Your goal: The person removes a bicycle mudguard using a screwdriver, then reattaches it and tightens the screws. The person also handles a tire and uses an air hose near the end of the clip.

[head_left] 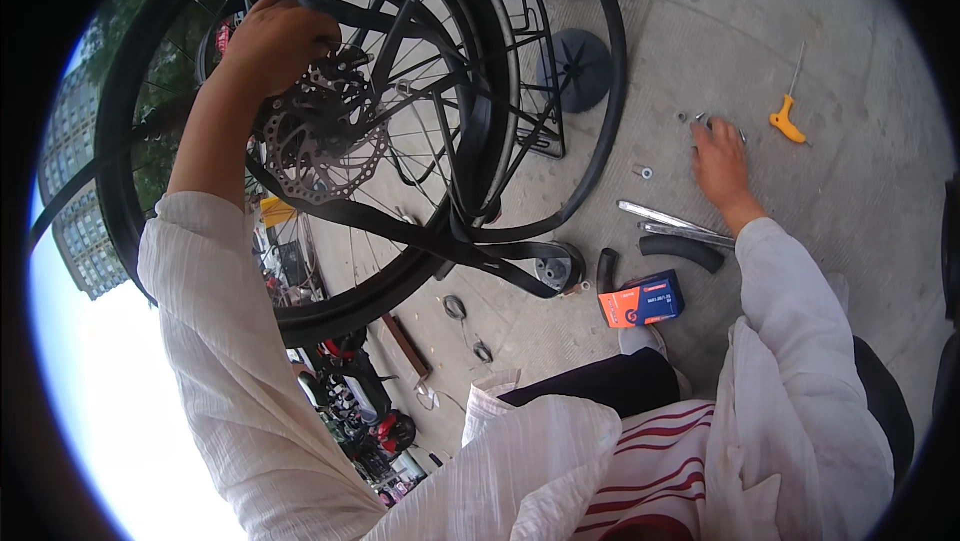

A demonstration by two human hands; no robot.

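Note:
A bicycle wheel with a black tyre (345, 313) and a silver brake disc (325, 181) fills the upper left. Above the disc, beside the brake caliper (347, 65), my left hand (280, 44) is closed; what its fingers grip is hidden behind it. On the right my right hand (720, 163) reaches down to the pavement, fingers a little apart over small metal fasteners (700, 118). A loose black inner tube (608, 131) loops around the wheel's right side. Right of that hand lies a yellow-handled hex key (787, 123).
Near my right forearm lie silver metal bars (655, 213), a curved black tube piece (682, 249) and a washer (647, 173). An orange and blue box (640, 301) stands by my foot. A round black base (580, 71) sits behind the rack (540, 91). Motorbikes (375, 411) stand lower left.

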